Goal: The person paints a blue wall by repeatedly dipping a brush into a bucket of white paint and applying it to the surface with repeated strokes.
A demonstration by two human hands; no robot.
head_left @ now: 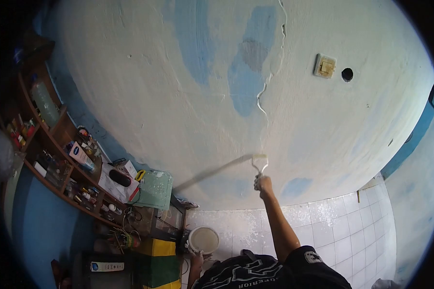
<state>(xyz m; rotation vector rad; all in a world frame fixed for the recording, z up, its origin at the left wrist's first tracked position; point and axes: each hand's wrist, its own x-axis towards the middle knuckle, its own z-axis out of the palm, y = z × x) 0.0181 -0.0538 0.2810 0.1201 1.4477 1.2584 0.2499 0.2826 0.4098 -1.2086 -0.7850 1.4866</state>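
Note:
My right hand [262, 184] is closed around the white forked handle of a wide scraper [260, 163]. The scraper's pale, straight head lies against the wall [217, 135], which has a patchy whitish coat with blue showing through. Low at my left side, my left hand [196, 255] grips the near rim of a bucket [203, 241] holding a pale, greyish-white mass. Part of that hand is behind the bucket's edge, and whitish smears mark its fingers.
A light switch [325, 66] and a dark round hole [347, 74] interrupt the wall, and a wavy crack [261, 96] runs down it. At left stands a cluttered wooden shelf [58, 178], beside a green stool [155, 189]. White splatter covers the tiled floor [342, 226].

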